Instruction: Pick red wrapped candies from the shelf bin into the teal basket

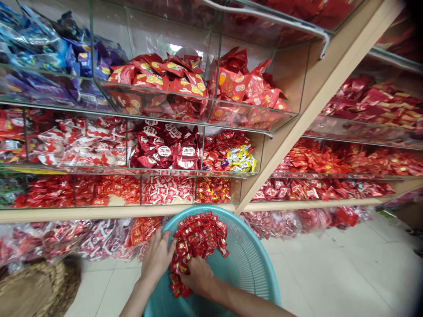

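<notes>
A teal plastic basket sits low in front of me, holding a heap of small red wrapped candies. My left hand rests on the basket's left rim, fingers spread against the side of the candy heap. My right hand is inside the basket at the near end of the heap, fingers curled down into the candies. Both forearms reach in from the bottom edge.
Clear-fronted shelf bins of red, white and blue wrapped sweets rise just behind the basket. Bulk bags of candy lie under the lowest shelf. A woven straw basket is at lower left. White floor tiles spread to the right.
</notes>
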`<state>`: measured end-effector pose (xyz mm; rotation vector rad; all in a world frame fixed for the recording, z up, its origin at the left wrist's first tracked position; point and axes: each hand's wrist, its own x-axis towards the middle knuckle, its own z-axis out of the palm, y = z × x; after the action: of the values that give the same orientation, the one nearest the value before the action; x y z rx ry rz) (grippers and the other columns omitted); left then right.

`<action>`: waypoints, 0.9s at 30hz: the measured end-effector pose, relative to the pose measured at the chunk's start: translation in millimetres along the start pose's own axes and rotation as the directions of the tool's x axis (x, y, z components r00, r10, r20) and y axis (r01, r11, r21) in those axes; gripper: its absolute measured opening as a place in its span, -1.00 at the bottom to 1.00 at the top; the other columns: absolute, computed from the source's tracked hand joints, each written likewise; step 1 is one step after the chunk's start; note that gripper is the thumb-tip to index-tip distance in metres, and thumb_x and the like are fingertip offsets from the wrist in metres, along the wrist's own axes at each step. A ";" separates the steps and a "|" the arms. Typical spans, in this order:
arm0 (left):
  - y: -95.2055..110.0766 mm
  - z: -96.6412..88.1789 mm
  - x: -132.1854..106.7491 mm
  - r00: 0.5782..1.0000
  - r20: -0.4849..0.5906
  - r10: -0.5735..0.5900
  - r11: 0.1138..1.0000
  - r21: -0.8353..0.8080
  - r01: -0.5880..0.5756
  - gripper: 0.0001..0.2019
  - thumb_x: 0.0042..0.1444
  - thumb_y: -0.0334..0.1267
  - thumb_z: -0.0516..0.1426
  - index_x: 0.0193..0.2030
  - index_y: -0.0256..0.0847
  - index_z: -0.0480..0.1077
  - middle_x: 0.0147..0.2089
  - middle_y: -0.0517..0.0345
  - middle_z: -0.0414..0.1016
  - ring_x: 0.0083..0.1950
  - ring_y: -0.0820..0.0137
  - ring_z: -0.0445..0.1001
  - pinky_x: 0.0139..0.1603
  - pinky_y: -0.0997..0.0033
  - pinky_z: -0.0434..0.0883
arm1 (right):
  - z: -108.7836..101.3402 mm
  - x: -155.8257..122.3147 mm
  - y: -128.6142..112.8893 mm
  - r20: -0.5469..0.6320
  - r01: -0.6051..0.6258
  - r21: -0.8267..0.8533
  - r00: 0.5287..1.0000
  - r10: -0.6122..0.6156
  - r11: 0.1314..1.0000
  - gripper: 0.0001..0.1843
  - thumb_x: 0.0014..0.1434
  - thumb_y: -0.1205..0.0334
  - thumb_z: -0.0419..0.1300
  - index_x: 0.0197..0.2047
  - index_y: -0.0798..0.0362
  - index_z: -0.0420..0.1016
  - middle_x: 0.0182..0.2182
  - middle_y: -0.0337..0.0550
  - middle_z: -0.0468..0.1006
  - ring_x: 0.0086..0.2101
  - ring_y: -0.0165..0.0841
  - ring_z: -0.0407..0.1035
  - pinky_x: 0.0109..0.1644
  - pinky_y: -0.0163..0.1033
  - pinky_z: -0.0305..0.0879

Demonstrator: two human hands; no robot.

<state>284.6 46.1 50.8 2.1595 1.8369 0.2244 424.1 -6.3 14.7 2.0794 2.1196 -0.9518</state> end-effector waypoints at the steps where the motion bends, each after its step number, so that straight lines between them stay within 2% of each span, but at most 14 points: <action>1: 0.1 -0.3 0.1 1.000 -0.001 0.001 1.000 -0.001 -0.001 -0.60 0.25 -0.14 -0.18 0.07 -0.24 0.30 0.25 -0.16 0.13 0.23 0.06 0.22 0.13 0.06 0.25 | -1.8 -1.8 -2.1 -0.004 -0.028 -0.021 1.000 0.028 0.999 -0.66 0.07 0.09 0.12 -0.16 0.09 0.55 -0.18 0.10 0.57 -0.14 -0.03 0.45 -0.09 -0.06 0.35; 3: 0.1 -0.2 0.4 1.000 0.000 0.001 1.000 -0.007 -0.001 -0.60 0.25 -0.14 -0.17 0.07 -0.23 0.29 0.26 -0.16 0.13 0.23 0.06 0.21 0.13 0.05 0.25 | -5.2 -5.2 -6.5 -0.007 -0.046 -0.075 0.999 0.045 0.996 -0.66 0.04 0.10 0.16 -0.19 0.12 0.56 -0.21 0.11 0.58 -0.15 -0.05 0.46 -0.07 -0.11 0.35; 8: -1.4 2.6 1.1 1.000 0.003 0.006 1.000 -0.020 -0.006 -0.59 0.25 -0.13 -0.18 0.09 -0.23 0.29 0.26 -0.16 0.12 0.24 0.06 0.21 0.14 0.05 0.25 | -6.1 -6.9 -12.3 -0.011 0.045 -0.162 0.999 -0.047 0.986 -0.62 0.08 0.11 0.16 -0.10 0.17 0.51 -0.21 0.14 0.58 -0.16 -0.06 0.48 -0.12 -0.12 0.38; 13: -3.0 4.1 1.0 1.000 0.003 0.005 1.000 -0.012 -0.005 -0.60 0.25 -0.14 -0.16 0.10 -0.23 0.28 0.26 -0.14 0.11 0.25 0.08 0.19 0.16 0.06 0.24 | -8.5 -9.1 -8.3 -0.063 0.109 -0.191 0.990 -0.123 0.975 -0.69 0.11 0.15 0.09 -0.16 0.14 0.51 -0.28 0.09 0.60 -0.24 -0.13 0.51 -0.17 -0.17 0.39; 17: -2.2 3.2 1.2 1.000 0.009 -0.007 1.000 0.000 0.007 -0.61 0.25 -0.14 -0.15 0.10 -0.22 0.28 0.27 -0.13 0.10 0.26 0.08 0.19 0.16 0.06 0.24 | -22.2 -17.3 9.7 -0.141 0.033 -0.188 0.988 -0.060 0.982 -0.71 0.08 0.15 0.11 -0.21 0.12 0.52 -0.31 0.07 0.60 -0.25 -0.14 0.51 -0.18 -0.18 0.38; 22: -1.8 3.9 1.5 1.000 0.009 -0.002 1.000 0.005 0.001 -0.61 0.25 -0.13 -0.15 0.09 -0.22 0.29 0.27 -0.13 0.11 0.24 0.09 0.22 0.17 0.08 0.24 | -29.2 -24.9 37.1 -0.138 -0.075 -0.182 0.989 0.050 0.981 -0.69 0.08 0.11 0.10 -0.25 0.11 0.56 -0.27 0.09 0.60 -0.22 -0.11 0.50 -0.17 -0.17 0.38; 27: -4.0 7.0 1.9 1.000 -0.001 0.005 1.000 0.014 -0.005 -0.59 0.25 -0.12 -0.15 0.11 -0.22 0.29 0.29 -0.13 0.09 0.28 0.11 0.17 0.19 0.10 0.23 | -20.1 -25.3 35.1 -0.095 -0.072 -0.137 0.994 0.059 0.988 -0.69 0.09 0.11 0.09 -0.25 0.11 0.57 -0.27 0.09 0.60 -0.23 -0.12 0.50 -0.18 -0.18 0.38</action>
<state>283.3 47.6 42.8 2.1736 1.8392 0.2144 466.9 -23.1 27.7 2.1459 2.0773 -0.6924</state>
